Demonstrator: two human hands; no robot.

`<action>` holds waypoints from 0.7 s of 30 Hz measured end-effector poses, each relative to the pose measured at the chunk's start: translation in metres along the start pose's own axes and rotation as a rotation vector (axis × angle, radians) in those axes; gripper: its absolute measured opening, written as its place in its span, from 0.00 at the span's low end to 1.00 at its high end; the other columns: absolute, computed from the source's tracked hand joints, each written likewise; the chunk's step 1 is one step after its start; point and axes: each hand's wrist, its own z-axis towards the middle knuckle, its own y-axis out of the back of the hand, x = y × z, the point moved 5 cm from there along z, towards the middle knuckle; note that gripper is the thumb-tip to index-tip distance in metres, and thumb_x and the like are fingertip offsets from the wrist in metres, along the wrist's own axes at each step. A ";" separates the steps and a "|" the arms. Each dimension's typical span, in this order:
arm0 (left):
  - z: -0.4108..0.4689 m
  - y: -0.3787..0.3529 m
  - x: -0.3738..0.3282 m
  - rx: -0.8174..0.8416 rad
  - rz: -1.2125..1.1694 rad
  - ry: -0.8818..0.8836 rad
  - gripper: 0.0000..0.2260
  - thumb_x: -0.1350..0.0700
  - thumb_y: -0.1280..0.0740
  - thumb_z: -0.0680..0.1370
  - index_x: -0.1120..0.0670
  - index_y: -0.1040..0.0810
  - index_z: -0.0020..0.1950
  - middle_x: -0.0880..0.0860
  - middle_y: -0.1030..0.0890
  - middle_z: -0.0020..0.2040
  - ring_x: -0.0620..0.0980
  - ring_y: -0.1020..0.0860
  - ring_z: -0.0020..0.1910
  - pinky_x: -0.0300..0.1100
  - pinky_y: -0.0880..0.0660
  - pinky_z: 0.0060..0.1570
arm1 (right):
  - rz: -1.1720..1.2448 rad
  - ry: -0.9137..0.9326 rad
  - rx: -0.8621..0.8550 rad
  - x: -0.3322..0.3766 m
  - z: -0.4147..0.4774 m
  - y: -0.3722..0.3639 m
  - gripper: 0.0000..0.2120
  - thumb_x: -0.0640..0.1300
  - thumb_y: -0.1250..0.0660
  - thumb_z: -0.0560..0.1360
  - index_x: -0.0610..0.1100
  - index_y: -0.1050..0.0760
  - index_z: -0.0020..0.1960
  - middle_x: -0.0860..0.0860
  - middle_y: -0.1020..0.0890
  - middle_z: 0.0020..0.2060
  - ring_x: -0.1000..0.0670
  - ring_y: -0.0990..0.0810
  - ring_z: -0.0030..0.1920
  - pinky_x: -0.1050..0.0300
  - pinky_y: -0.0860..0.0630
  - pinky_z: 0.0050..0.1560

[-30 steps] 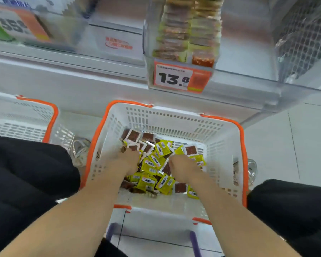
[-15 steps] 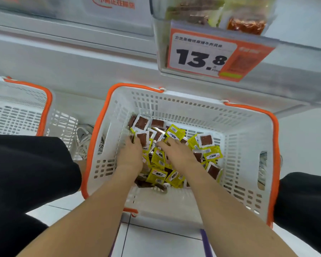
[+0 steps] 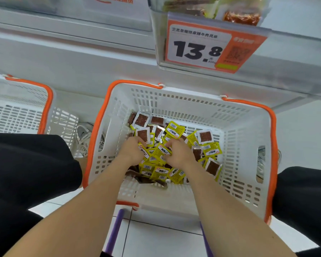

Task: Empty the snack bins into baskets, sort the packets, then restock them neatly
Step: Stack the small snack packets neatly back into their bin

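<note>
Inside the basket (image 3: 272, 145), near its middle, the left hand (image 3: 132, 153) grips packets (image 3: 205, 136); the right hand (image 3: 178, 155), just beside, pinches a yellow packet (image 3: 162, 151).

The pale tiled floor (image 3: 167, 240), crossed by dark grout lines, carried a white slotted plastic basket with an orange rim (image 3: 193, 103) at its centre. A second white plastic basket with an orange rim (image 3: 49, 101) stood to the left, apart from the first. Between them lay a silver-grey laced sneaker (image 3: 82, 135), just beside the central basket's left wall. Two purple bars (image 3: 115, 232) slanted over the nearest tiles
</note>
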 end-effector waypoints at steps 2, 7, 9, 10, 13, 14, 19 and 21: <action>-0.001 0.004 0.000 -0.022 -0.049 -0.012 0.18 0.73 0.32 0.75 0.48 0.21 0.48 0.56 0.22 0.64 0.52 0.19 0.43 0.47 0.22 0.37 | -0.103 0.017 -0.082 0.002 -0.003 -0.004 0.29 0.51 0.26 0.78 0.45 0.32 0.74 0.45 0.33 0.70 0.40 0.21 0.63 0.44 0.20 0.56; 0.001 0.009 -0.002 -0.113 -0.100 -0.026 0.20 0.75 0.34 0.73 0.51 0.17 0.52 0.54 0.17 0.62 0.57 0.19 0.57 0.40 0.24 0.42 | -0.307 0.165 -0.159 0.006 -0.005 -0.008 0.25 0.50 0.27 0.79 0.47 0.30 0.72 0.46 0.28 0.68 0.42 0.31 0.68 0.45 0.29 0.68; 0.001 0.011 -0.003 -0.106 -0.091 -0.033 0.19 0.74 0.33 0.74 0.50 0.17 0.50 0.55 0.15 0.57 0.55 0.18 0.49 0.40 0.24 0.37 | -0.231 0.171 -0.185 0.007 -0.004 -0.006 0.21 0.47 0.25 0.77 0.48 0.28 0.67 0.49 0.23 0.64 0.43 0.29 0.66 0.44 0.30 0.66; -0.001 0.011 -0.004 -0.101 -0.077 -0.040 0.19 0.74 0.34 0.75 0.49 0.17 0.49 0.56 0.15 0.55 0.54 0.18 0.46 0.42 0.22 0.36 | -0.149 0.153 -0.194 0.005 -0.004 -0.004 0.20 0.45 0.24 0.77 0.49 0.26 0.65 0.50 0.21 0.62 0.43 0.26 0.65 0.45 0.29 0.65; -0.006 0.008 -0.011 -0.084 -0.049 -0.077 0.18 0.74 0.36 0.76 0.50 0.20 0.50 0.56 0.20 0.57 0.54 0.20 0.42 0.47 0.22 0.34 | 0.261 0.062 -0.201 -0.007 -0.001 0.003 0.14 0.40 0.23 0.76 0.45 0.23 0.59 0.48 0.17 0.54 0.44 0.19 0.57 0.51 0.23 0.56; -0.008 0.006 -0.015 -0.076 -0.049 -0.113 0.18 0.74 0.38 0.76 0.50 0.22 0.50 0.56 0.22 0.59 0.55 0.20 0.46 0.45 0.24 0.35 | 0.397 0.023 -0.202 -0.012 -0.001 0.009 0.12 0.40 0.22 0.75 0.43 0.21 0.56 0.45 0.16 0.51 0.41 0.17 0.53 0.48 0.20 0.52; -0.010 -0.004 -0.033 0.039 -0.057 -0.258 0.18 0.70 0.40 0.80 0.48 0.25 0.60 0.58 0.23 0.62 0.54 0.23 0.43 0.36 0.31 0.33 | 1.130 -0.097 0.007 -0.019 -0.005 0.029 0.25 0.38 0.21 0.74 0.41 0.22 0.69 0.45 0.14 0.58 0.45 0.13 0.57 0.48 0.15 0.55; -0.011 -0.008 -0.038 0.132 -0.118 -0.210 0.22 0.70 0.42 0.81 0.48 0.28 0.68 0.57 0.24 0.55 0.58 0.20 0.48 0.33 0.33 0.27 | 0.951 -0.048 0.060 -0.012 -0.010 0.035 0.25 0.39 0.18 0.71 0.42 0.20 0.66 0.49 0.13 0.54 0.48 0.14 0.56 0.53 0.16 0.55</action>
